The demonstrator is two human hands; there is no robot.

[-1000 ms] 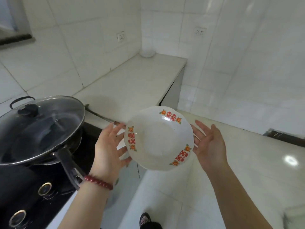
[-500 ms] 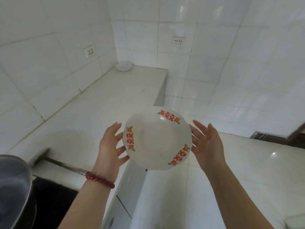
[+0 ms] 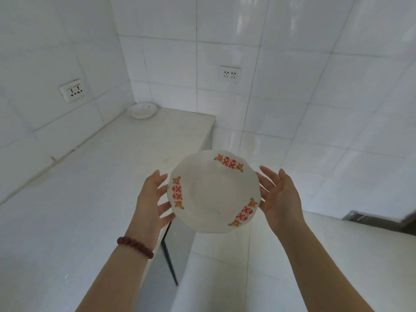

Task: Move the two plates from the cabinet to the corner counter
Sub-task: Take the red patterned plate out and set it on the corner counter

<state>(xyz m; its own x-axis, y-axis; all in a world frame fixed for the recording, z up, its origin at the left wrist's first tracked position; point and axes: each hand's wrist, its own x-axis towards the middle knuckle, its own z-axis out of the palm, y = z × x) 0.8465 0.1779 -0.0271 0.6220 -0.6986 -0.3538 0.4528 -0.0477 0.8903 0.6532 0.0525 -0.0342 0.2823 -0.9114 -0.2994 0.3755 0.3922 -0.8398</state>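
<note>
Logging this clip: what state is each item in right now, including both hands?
White plate with red and orange motifs: in the air, tilted, held between both hands.
Left hand: fingers spread against the plate's left rim.
Right hand: open palm against the plate's right rim.
Plain white plate: resting upright in the counter's far corner.
White tiled counter: carrying only the corner plate.
</note>
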